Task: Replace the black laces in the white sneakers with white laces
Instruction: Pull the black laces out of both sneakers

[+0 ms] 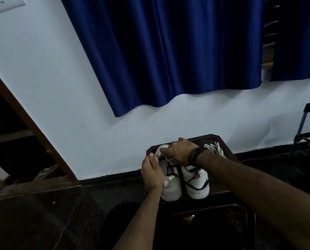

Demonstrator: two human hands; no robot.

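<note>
Two white sneakers stand side by side on a small dark table point(228, 152), toes toward me. The left sneaker point(171, 186) has loose black lace point(170, 168) crossing its top. My left hand point(152, 174) grips that sneaker's left side near the collar. My right hand point(177, 153) reaches across to the left sneaker's upper eyelets, fingers curled at the lace there. The right sneaker point(197, 184) also carries black lace. A bundle of white laces point(214, 147) lies behind the right sneaker, past my wrist.
A white wall and a dark blue curtain point(168, 51) rise behind the table. A brown door frame point(33, 127) runs down the left side, and a dark metal stand point(305, 127) is at the right. Dark floor lies below, with a dark frame point(213, 210) beneath the table.
</note>
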